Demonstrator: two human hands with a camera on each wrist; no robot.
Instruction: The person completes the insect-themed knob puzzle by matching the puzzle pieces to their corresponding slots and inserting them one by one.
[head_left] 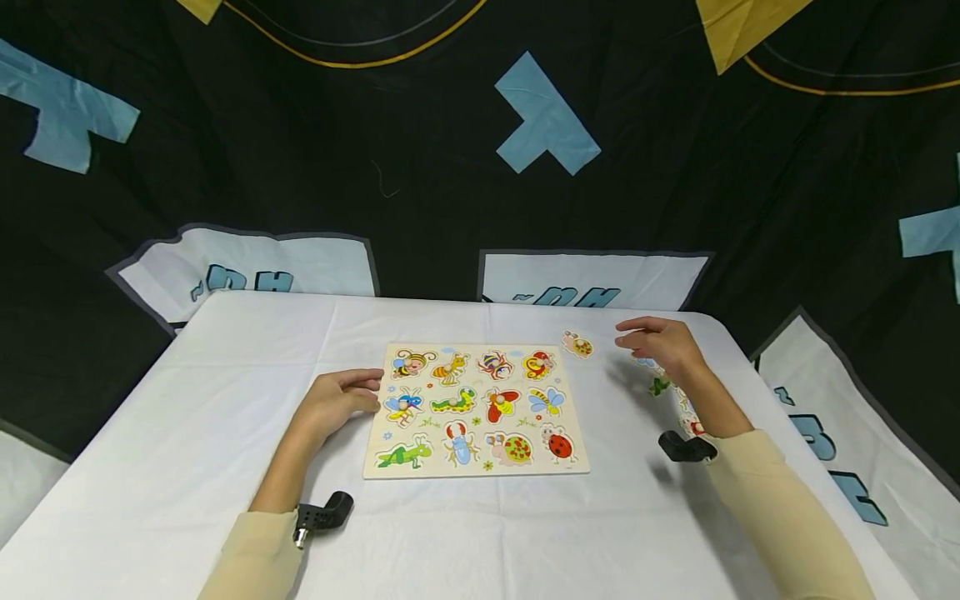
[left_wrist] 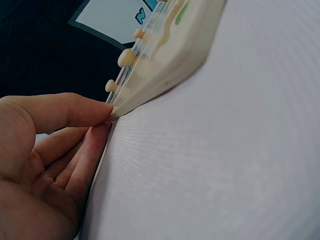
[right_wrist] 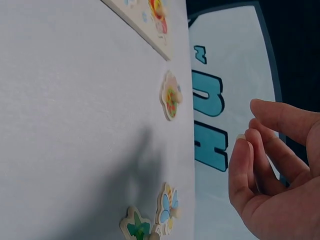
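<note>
A wooden peg puzzle board with colourful insects lies on the white table. My left hand is at its left edge, fingers fairly straight; in the left wrist view the thumb and fingertips touch the board's side near the corner. Knobs stick up from pieces set in the board. My right hand hovers above the table to the right, holding nothing, fingers loosely bent. A loose snail piece lies between that hand and the board's top right corner.
Several loose knobbed pieces lie under and beside the right forearm, among them a green one and a blue-winged insect. White cloth covers the table. Behind it hangs a black backdrop with blue shapes.
</note>
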